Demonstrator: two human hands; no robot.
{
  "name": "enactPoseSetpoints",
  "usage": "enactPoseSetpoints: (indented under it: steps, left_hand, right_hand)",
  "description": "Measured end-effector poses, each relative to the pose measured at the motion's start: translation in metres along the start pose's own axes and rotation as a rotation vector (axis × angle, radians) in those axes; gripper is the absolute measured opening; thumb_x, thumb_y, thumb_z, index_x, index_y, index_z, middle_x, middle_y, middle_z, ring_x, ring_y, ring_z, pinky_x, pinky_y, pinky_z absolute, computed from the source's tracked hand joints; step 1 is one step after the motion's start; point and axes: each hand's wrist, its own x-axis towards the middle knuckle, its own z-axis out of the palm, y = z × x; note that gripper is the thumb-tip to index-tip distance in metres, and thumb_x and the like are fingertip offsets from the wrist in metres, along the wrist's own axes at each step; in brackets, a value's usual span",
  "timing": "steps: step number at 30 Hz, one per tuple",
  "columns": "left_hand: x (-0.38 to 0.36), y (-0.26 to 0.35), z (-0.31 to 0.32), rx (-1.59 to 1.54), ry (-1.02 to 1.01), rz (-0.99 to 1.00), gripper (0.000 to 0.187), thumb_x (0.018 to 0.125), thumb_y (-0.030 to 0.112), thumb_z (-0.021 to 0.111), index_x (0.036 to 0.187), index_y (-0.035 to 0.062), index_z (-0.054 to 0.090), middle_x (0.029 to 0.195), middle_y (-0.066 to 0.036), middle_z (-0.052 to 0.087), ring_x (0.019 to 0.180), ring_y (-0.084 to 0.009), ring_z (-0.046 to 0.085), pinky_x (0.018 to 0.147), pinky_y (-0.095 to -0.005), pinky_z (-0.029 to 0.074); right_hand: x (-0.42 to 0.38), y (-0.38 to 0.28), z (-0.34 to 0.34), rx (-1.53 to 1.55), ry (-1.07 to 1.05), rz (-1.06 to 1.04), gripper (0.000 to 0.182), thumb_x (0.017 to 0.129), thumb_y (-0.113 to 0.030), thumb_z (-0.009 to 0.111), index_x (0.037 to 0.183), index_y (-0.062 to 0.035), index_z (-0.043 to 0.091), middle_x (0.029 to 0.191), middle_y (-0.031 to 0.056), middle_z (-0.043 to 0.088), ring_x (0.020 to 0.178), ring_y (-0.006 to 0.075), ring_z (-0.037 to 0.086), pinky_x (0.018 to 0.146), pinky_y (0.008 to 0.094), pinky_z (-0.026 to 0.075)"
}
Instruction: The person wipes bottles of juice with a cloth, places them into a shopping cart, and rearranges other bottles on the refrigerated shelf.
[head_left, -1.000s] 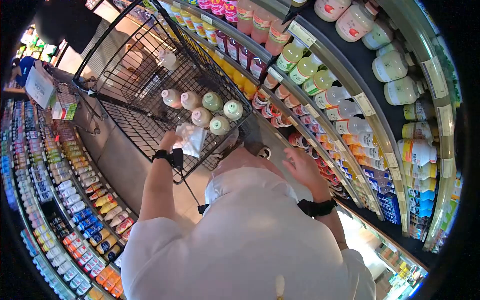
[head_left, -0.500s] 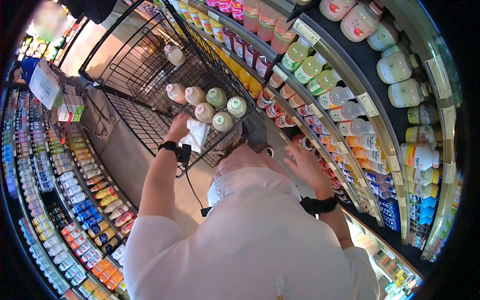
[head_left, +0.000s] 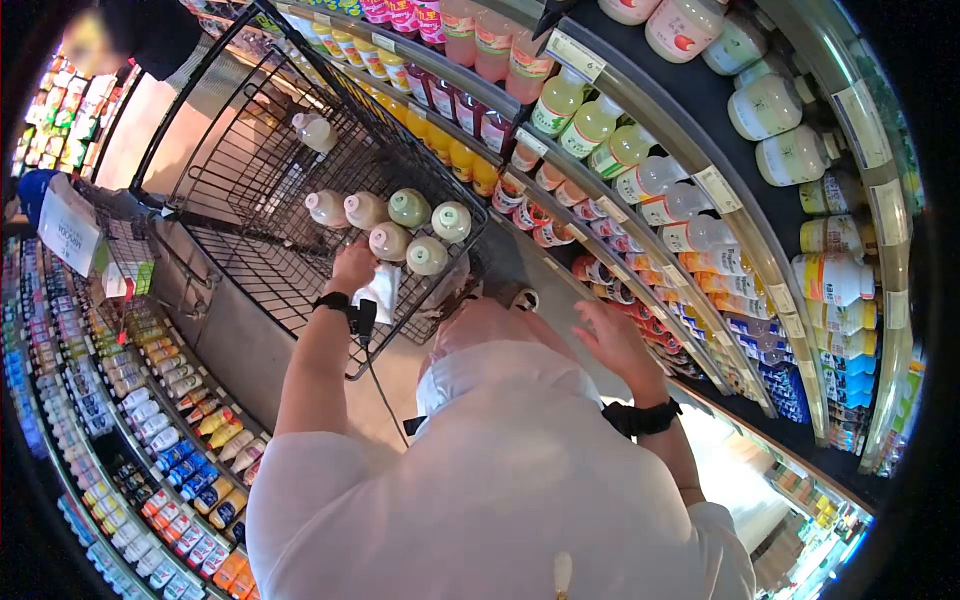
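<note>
My left hand (head_left: 353, 268) reaches over the near end of a black wire shopping cart (head_left: 240, 268), its fingers bent close beside a pale bottle (head_left: 388, 241). A crumpled white sheet (head_left: 377, 296) lies against the hand's right side; I cannot tell whether the fingers grip it. Several pinkish and pale-green bottles (head_left: 409, 207) stand grouped in the cart, caps up. One more white bottle (head_left: 314, 132) is farther back. My right hand (head_left: 610, 338) hovers in the air between my body and the drink shelves, fingers spread and holding nothing.
Curved shelves (head_left: 690, 165) of bottled drinks line my right side. Another stocked shelf (head_left: 185, 440) runs along the left. A person in dark clothing (head_left: 160, 35) stands beyond the cart handle. A paper sign (head_left: 70, 225) hangs by a wire basket at left.
The cart and its bottles have shifted slightly left and down in view, and the shelves have shifted too. My left hand is a little lower, still beside the white sheet. My right hand stays spread.
</note>
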Motion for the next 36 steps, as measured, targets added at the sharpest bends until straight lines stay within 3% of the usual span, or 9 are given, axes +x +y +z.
enactPoseSetpoints:
  steps: [2,6,10,14,19,23,27,29,36]
  left_hand:
    - [-0.011,-0.01,-0.015,0.032,-0.096,0.09,0.023,0.07,0.019,0.067,0.088,0.0071,0.061,0.087,-0.011,0.061,0.089,-0.0269,0.06,0.081,-0.0376,0.046]
    - [-0.038,-0.052,-0.034,-0.474,-0.105,0.101,0.021,0.069,0.014,0.064,0.083,0.0012,0.055,0.077,-0.013,0.058,0.07,-0.0234,0.058,0.062,-0.0317,0.045]
    - [-0.106,-0.018,-0.124,-0.982,0.26,0.099,0.011,0.075,0.003,0.057,0.082,0.0021,0.048,0.068,0.001,0.044,0.065,-0.0059,0.043,0.058,-0.021,0.036]
    - [-0.15,0.058,-0.176,-1.373,0.419,0.217,0.018,0.079,-0.006,0.053,0.087,0.0063,0.043,0.084,0.003,0.046,0.075,-0.0042,0.043,0.065,-0.0183,0.035]
    - [-0.155,0.139,-0.187,-1.383,0.557,0.424,0.026,0.079,-0.01,0.055,0.086,0.0087,0.039,0.092,-0.002,0.047,0.083,-0.0072,0.045,0.072,-0.0188,0.036]
    - [-0.149,0.195,-0.197,-1.427,0.637,0.611,0.027,0.08,-0.011,0.053,0.095,0.0056,0.039,0.099,-0.008,0.05,0.092,-0.012,0.049,0.083,-0.0252,0.04]
    - [-0.138,0.208,-0.203,-1.262,0.607,0.66,0.043,0.072,-0.012,0.053,0.113,0.0011,0.045,0.106,-0.012,0.051,0.096,-0.0203,0.052,0.087,-0.0321,0.042]
    - [-0.129,0.208,-0.204,-1.103,0.504,0.639,0.045,0.063,-0.005,0.059,0.107,0.002,0.057,0.109,-0.014,0.05,0.098,-0.0274,0.051,0.087,-0.0362,0.041]
    - [-0.099,0.246,-0.223,-0.916,0.511,0.904,0.025,0.064,0.006,0.072,0.089,0.0089,0.068,0.115,-0.013,0.047,0.114,-0.0304,0.042,0.096,-0.0437,0.035]
  right_hand:
    - [0.006,-0.001,-0.001,0.047,-0.005,0.019,0.033,0.078,-0.013,0.065,0.107,-0.0045,0.052,0.089,0.0135,0.063,0.079,0.0304,0.061,0.067,0.0382,0.049]
    - [0.02,-0.005,-0.005,0.036,-0.006,-0.017,0.034,0.077,-0.012,0.065,0.107,-0.0044,0.052,0.088,0.0133,0.063,0.08,0.03,0.061,0.068,0.0373,0.049]
    - [0.039,-0.01,-0.015,0.091,-0.027,-0.076,0.033,0.078,-0.014,0.065,0.107,-0.0046,0.052,0.092,0.0147,0.062,0.084,0.0324,0.061,0.071,0.0396,0.049]
    - [0.066,-0.041,-0.037,0.348,0.025,-0.244,0.035,0.081,-0.011,0.064,0.113,-0.0038,0.051,0.103,0.0135,0.06,0.092,0.0279,0.06,0.08,0.036,0.049]
    - [0.091,-0.106,-0.081,0.351,0.258,-0.695,0.043,0.073,-0.009,0.071,0.111,-0.0054,0.05,0.124,0.0122,0.049,0.113,0.0293,0.048,0.094,0.0382,0.04]
    - [0.098,-0.118,-0.095,0.319,0.421,-0.842,0.043,0.069,-0.008,0.074,0.102,-0.0063,0.046,0.118,0.0108,0.053,0.109,0.0302,0.051,0.089,0.039,0.041]
    - [0.09,-0.102,-0.098,0.395,0.384,-0.658,0.034,0.069,-0.009,0.07,0.095,-0.0067,0.047,0.08,0.0081,0.06,0.078,0.0299,0.061,0.067,0.0412,0.045]
    - [0.086,-0.089,-0.103,0.308,0.356,-0.648,0.033,0.068,-0.008,0.071,0.093,-0.0073,0.05,0.086,0.0074,0.061,0.083,0.0292,0.06,0.072,0.0398,0.046]
    - [0.069,-0.065,-0.115,0.16,0.447,-0.699,0.027,0.072,-0.003,0.065,0.097,-0.0117,0.062,0.092,0.0039,0.062,0.087,0.0246,0.06,0.076,0.0373,0.046]
